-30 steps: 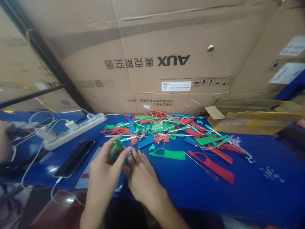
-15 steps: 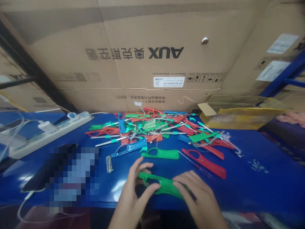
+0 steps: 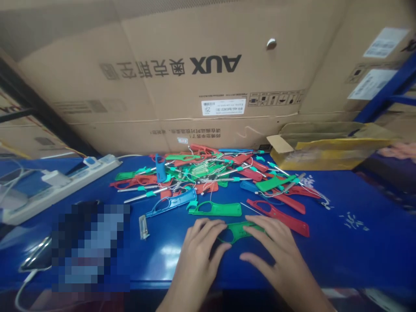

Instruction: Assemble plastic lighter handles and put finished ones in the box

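A green plastic lighter half-shell (image 3: pixel 238 230) with a finger loop is low over or on the near part of the blue table. My left hand (image 3: pixel 204 240) holds its loop end, fingers on the far side and thumb on the near side. Over the other end, my right hand (image 3: pixel 274 242) has its fingers touching the shell and its thumb spread apart. Just beyond lie another green half-shell (image 3: pixel 224 209), a blue half-shell (image 3: pixel 175 202) and a red half-shell (image 3: pixel 286 219). A small clear part (image 3: pixel 143 227) sits to the left.
A pile of coloured shells and metal lighter tubes (image 3: pixel 151 194) with wires spreads across the back. Large cardboard (image 3: pixel 156 95) stands behind. An open yellow-taped box (image 3: pixel 325 154) is at back right, a white power strip (image 3: pixel 69 186) at left, and small white bits (image 3: pixel 352 222) lie right.
The green half-shell has moved away from me and to the right, lower toward the table. My right thumb has come off it. The view has shifted slightly.
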The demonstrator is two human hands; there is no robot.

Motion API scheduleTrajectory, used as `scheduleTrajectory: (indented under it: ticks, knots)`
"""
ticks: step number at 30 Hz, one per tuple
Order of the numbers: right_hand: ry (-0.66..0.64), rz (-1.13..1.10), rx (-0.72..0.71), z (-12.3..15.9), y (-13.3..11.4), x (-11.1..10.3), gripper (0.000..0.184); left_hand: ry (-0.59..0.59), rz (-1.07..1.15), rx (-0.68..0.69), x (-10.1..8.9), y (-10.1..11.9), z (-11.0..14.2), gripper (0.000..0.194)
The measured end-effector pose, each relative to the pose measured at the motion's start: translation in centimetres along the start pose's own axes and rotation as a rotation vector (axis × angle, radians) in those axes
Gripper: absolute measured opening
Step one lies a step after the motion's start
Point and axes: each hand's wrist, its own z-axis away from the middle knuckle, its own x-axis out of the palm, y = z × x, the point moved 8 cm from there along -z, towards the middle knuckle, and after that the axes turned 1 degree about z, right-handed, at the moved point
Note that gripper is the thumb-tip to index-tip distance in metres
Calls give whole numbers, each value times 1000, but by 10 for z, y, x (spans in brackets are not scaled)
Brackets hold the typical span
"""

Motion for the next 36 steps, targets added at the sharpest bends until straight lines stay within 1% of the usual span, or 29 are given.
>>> scheduleTrajectory:
  ticks: [3, 5, 6, 7, 8, 9, 10, 11, 12, 14, 15, 16, 17, 18, 20, 22, 24, 25, 27, 28, 30, 33, 36]
  knots:
    - [-56, -16, -6, 1, 1, 6, 30, -20, 69, -13, -8, -5, -4, 32]
    - [-73, -30, 11, 1, 3, 9, 27, -19, 155, -27, -22, -10, -10, 32]
    - [-78, -35, 20, 1, 4, 9, 26, 13, 198, -57, -34, -14, -15, 30]
    - [-81, -40, 28, 1, 4, 10, 25, 54, 230, -120, -47, -20, -20, 25]
    - [-84, -46, 35, 1, 5, 10, 25, 154, 259, -204, -65, -27, -24, 23]
    - [-87, -52, 40, 1, 5, 10, 25, 238, 291, -309, -81, -34, -27, 26]
    - [-86, -59, 45, 1, 5, 10, 25, 295, 342, -383, -95, -38, -30, 31]
    - [-84, -68, 48, 1, 5, 9, 24, 309, 397, -406, -105, -37, -36, 38]
    - [-83, -79, 51, 1, 4, 8, 24, 338, 419, -403, -116, -34, -42, 43]
    - [-82, -103, 59, 0, 3, 5, 25, 420, 350, -334, -138, -27, -56, 42]
    - [-82, -115, 63, 0, 3, 3, 25, 429, 282, -292, -143, -25, -64, 40]
    - [-83, -128, 66, -1, 2, 2, 25, 412, 212, -250, -145, -24, -75, 38]
    - [-88, -141, 68, -2, 1, 2, 26, 345, 118, -193, -140, -24, -87, 37]
    - [-96, -153, 74, -2, 1, 2, 26, 236, 9, -133, -128, -24, -100, 36]
    - [-118, -174, 97, -3, 2, 3, 26, 128, -50, -85, -105, -34, -119, 26]
    - [-130, -193, 135, -4, 5, 5, 25, 17, -85, -10, -73, -37, -132, 23]
    - [-123, -210, 173, -4, 9, 5, 25, -117, -104, 103, -38, -32, -135, 22]
    - [-117, -220, 187, -4, 10, 5, 25, -167, -117, 154, -23, -29, -133, 23]
    - [-113, -234, 202, -5, 11, 5, 25, -202, -163, 211, -6, -27, -128, 28]
    - [-113, -237, 206, -5, 12, 4, 25, -205, -186, 227, -2, -27, -126, 30]
    - [-111, -234, 211, -6, 12, 4, 24, -201, -224, 245, -4, -32, -122, 30]
    - [-99, -215, 209, -5, 12, 5, 24, -188, -263, 248, -16, -45, -120, 26]
    - [-24, -187, 210, -1, 13, 2, 22, -166, -289, 231, -26, -56, -119, 26]
